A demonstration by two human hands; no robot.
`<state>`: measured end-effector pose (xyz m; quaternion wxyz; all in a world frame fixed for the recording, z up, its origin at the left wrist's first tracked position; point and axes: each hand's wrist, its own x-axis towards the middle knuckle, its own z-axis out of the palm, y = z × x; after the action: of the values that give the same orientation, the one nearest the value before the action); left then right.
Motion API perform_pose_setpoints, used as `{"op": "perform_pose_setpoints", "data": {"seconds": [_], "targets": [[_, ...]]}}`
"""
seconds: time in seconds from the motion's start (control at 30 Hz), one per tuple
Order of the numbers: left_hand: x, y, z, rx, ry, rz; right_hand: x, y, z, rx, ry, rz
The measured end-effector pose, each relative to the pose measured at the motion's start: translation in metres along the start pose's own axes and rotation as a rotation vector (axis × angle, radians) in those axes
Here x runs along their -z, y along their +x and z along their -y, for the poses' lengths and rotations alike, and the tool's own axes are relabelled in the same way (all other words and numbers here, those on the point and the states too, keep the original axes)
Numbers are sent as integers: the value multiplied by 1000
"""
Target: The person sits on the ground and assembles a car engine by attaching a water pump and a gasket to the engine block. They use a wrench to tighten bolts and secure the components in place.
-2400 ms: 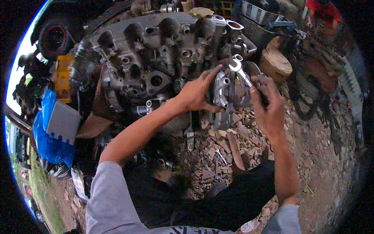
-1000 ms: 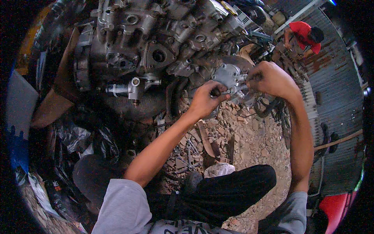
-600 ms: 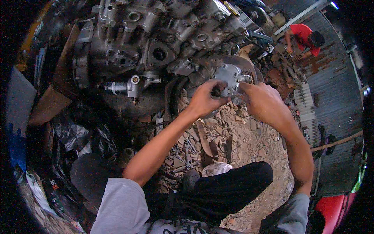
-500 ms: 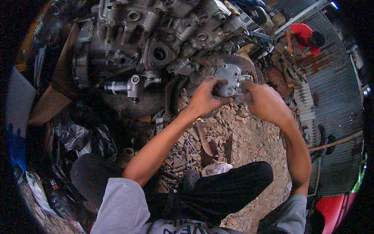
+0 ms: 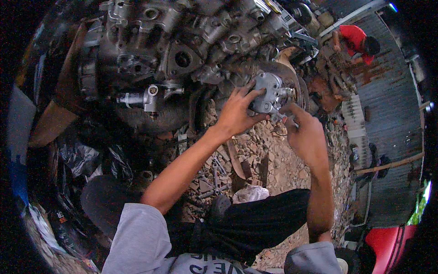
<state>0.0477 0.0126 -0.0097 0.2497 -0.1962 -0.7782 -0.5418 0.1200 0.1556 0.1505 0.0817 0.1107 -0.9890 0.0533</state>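
Note:
A round silver-grey metal pump housing (image 5: 270, 89) with bolts and fittings is held up beside the large engine (image 5: 150, 50). My left hand (image 5: 238, 109) grips its left side, the fingers over its face and the thumb below. On its lower right, my right hand (image 5: 303, 130) pinches a small shiny metal tool that looks like a wrench (image 5: 277, 114). The tool's end meets the housing near a bolt at the lower edge. Part of the tool is hidden by my fingers.
A silver cylindrical part with a fitting (image 5: 151, 98) sits below the engine, above a tire (image 5: 157, 119). Several wrenches (image 5: 218, 176) lie on the rubble ground (image 5: 292, 160). A person in red (image 5: 353, 41) crouches at the far right by a corrugated metal wall (image 5: 392, 114).
My right hand has drawn down from the housing's right side, baring its fittings and the shiny tool. My left hand stays on the housing, its fingers slightly more spread.

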Motion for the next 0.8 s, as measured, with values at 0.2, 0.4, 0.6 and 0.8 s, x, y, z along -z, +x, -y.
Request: {"op": "perform_pose_setpoints", "data": {"seconds": [0.2, 0.4, 0.6, 0.8], "targets": [[3, -11, 4, -128, 64, 38, -21, -28, 10, -104, 80, -39], [0, -10, 3, -171, 87, -18, -16, -25, 12, -112, 75, 7], [-8, -11, 3, -158, 27, -32, -18, -27, 2, -8, 46, -8], [-9, -12, 4, -160, 48, -32, -20, -29, 4, -82, -10, -16]]}}
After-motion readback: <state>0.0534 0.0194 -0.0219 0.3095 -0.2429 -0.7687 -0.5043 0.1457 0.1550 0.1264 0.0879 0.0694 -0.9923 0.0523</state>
